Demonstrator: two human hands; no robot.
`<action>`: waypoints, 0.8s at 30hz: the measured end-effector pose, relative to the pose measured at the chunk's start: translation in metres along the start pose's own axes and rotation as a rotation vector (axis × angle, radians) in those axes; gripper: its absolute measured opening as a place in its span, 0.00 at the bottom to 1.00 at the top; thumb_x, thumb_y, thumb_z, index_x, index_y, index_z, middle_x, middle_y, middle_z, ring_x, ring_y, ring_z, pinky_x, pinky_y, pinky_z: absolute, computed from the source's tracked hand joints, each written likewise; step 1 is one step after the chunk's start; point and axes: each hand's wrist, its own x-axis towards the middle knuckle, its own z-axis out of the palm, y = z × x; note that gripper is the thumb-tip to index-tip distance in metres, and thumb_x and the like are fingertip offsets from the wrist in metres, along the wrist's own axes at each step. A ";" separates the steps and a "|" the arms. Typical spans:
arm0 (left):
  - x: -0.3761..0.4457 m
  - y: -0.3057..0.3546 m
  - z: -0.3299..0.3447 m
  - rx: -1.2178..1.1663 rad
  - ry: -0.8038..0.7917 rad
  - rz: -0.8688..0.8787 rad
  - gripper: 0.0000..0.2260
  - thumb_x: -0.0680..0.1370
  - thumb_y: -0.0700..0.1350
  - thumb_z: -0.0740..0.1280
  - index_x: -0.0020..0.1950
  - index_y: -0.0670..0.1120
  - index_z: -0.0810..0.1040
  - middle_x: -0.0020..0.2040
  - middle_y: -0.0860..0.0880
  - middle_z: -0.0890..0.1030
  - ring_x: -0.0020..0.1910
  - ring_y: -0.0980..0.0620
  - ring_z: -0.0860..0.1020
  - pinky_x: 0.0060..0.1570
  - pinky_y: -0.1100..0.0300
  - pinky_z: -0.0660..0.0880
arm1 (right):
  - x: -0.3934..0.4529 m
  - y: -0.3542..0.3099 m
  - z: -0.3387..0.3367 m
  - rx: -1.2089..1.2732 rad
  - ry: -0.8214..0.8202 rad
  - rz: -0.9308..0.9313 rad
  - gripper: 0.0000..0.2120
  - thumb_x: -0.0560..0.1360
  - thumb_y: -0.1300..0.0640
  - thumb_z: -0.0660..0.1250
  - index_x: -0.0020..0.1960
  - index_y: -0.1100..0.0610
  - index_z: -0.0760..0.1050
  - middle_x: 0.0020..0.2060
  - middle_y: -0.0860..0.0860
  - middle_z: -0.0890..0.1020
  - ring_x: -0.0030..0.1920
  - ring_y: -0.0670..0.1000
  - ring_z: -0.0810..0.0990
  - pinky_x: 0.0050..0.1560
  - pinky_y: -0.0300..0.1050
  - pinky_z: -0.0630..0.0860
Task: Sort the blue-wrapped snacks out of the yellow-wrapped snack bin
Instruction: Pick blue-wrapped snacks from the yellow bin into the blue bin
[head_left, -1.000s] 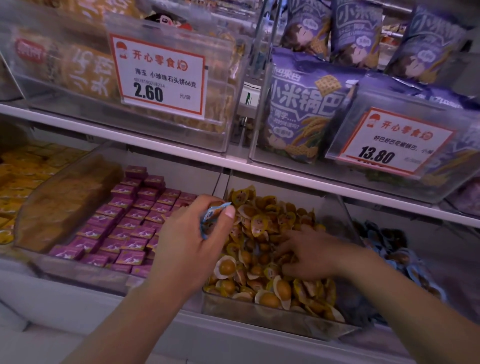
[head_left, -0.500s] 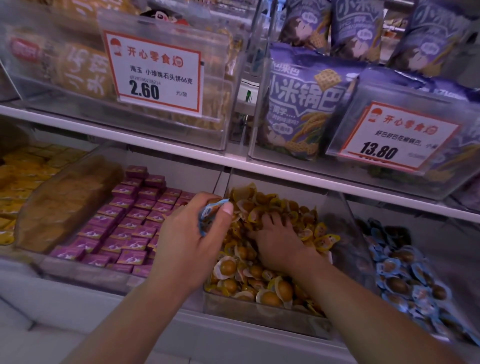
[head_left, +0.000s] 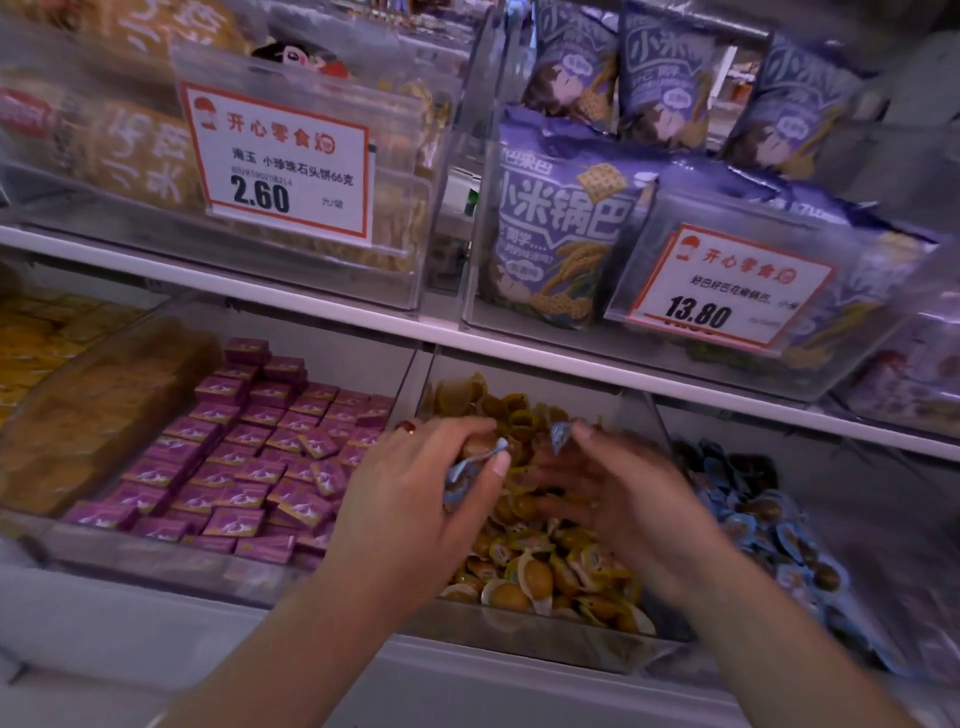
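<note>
A clear bin (head_left: 524, 631) on the lower shelf holds a heap of yellow-wrapped snacks (head_left: 540, 571). My left hand (head_left: 415, 499) hovers over the bin's left side and grips blue-wrapped snacks (head_left: 470, 467) between thumb and fingers. Close to its right, my right hand (head_left: 623, 499) is blurred above the heap. It pinches one blue-wrapped snack (head_left: 560, 434) at its fingertips, raised toward the left hand.
A bin of blue-wrapped snacks (head_left: 769, 530) sits just right of the yellow one. Purple boxes (head_left: 249, 457) fill the bin on the left. The shelf above (head_left: 363, 312) carries bagged snacks behind clear fronts with price cards (head_left: 283, 161).
My right hand has lifted out of the yellow heap with a blue snack and moved toward my left hand. The left hand has shifted slightly right, still holding its blue snacks.
</note>
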 end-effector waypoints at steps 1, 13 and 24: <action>-0.002 0.004 0.006 0.021 -0.050 0.014 0.17 0.81 0.58 0.58 0.62 0.52 0.77 0.52 0.56 0.80 0.47 0.54 0.77 0.45 0.55 0.74 | -0.013 0.006 0.003 0.155 -0.083 0.097 0.17 0.74 0.55 0.70 0.58 0.64 0.78 0.53 0.64 0.81 0.49 0.61 0.83 0.44 0.54 0.81; -0.014 0.040 0.063 -0.413 -0.614 -0.057 0.42 0.75 0.67 0.59 0.79 0.58 0.37 0.79 0.64 0.54 0.78 0.59 0.55 0.75 0.54 0.59 | -0.041 0.011 -0.001 0.303 0.205 0.073 0.11 0.77 0.62 0.68 0.59 0.59 0.79 0.46 0.58 0.86 0.40 0.55 0.83 0.41 0.49 0.80; -0.010 0.011 0.069 -0.124 -0.487 -0.082 0.08 0.78 0.52 0.66 0.55 0.62 0.79 0.59 0.55 0.81 0.46 0.63 0.77 0.45 0.60 0.75 | -0.072 -0.044 -0.177 -0.016 0.635 -0.048 0.08 0.74 0.63 0.61 0.49 0.64 0.79 0.44 0.62 0.82 0.40 0.60 0.79 0.32 0.46 0.73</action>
